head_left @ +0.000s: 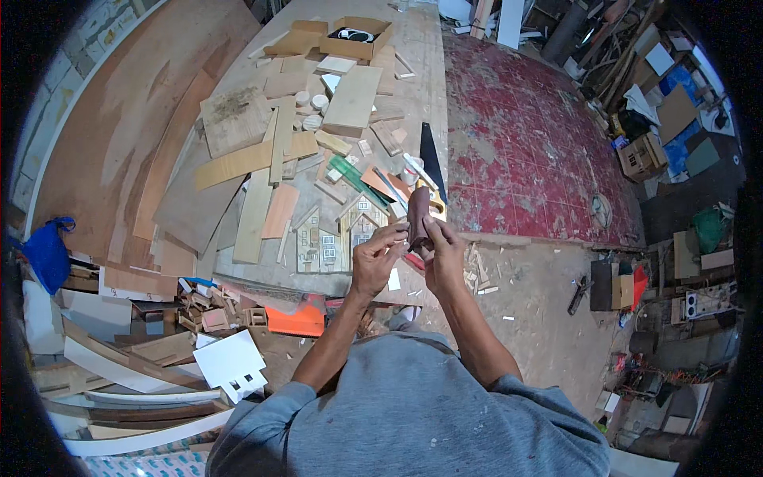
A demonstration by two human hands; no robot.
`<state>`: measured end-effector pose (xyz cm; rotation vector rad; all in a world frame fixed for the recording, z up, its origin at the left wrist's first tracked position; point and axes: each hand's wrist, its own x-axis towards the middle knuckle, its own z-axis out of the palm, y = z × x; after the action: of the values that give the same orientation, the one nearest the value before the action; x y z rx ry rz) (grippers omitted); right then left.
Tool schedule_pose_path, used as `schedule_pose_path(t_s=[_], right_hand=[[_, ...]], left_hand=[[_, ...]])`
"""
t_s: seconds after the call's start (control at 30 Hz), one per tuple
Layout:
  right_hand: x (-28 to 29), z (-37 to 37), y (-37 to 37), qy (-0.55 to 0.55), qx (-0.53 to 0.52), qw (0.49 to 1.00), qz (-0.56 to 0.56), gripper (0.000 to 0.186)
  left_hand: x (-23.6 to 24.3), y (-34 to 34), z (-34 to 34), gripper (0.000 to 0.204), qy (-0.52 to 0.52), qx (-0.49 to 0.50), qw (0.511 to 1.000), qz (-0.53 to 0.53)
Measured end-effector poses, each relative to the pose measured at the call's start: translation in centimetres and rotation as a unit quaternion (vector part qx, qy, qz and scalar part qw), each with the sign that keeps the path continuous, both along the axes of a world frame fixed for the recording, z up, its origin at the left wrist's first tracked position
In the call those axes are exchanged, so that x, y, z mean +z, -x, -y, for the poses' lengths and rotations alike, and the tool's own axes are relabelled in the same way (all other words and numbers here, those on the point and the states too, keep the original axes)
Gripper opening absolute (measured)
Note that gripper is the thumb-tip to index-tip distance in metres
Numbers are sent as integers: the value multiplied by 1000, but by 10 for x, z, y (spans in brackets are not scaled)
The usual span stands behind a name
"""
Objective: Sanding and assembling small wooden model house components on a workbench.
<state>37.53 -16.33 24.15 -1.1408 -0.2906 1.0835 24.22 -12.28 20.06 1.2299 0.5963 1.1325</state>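
Both hands, left hand (375,253) and right hand (442,248), pinch closed on a brown wood strip (418,216) above the table (413,95): light, stiff, thin, best gripped low by its edges

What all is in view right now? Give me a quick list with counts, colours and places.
dark brown piece: one, held upright in both hands over the workbench edge
small wooden house fronts: about three, pale wood, on the bench left of the hands
handsaw: one, dark blade, on the bench beyond the hands
wood boards and offcuts: many, tan, spread over the workbench
cardboard box: one, brown, far end of the bench
orange piece: one, below the bench edge
blue bag: one, far left
left hand: gripping the piece
right hand: gripping the piece
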Motion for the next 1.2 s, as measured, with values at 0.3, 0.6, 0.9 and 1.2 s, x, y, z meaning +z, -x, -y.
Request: schedule_pose_path(t_s=[0.3,0.6,0.9,1.2], right_hand=[[-17,-1,8,-83,6,997,-4,26],[-26,7,14,-86,105,972,190,24],[-59,59,27,-51,97,988,106,23],[-106,98,18,115,50,986,107,26]], left_hand=[[19,11,4,18,35,19,997,-73],[-6,24,9,20,207,18,976,-56],[1,67,12,30,336,51,936,95],[-17,123,24,13,409,-17,904,127]])
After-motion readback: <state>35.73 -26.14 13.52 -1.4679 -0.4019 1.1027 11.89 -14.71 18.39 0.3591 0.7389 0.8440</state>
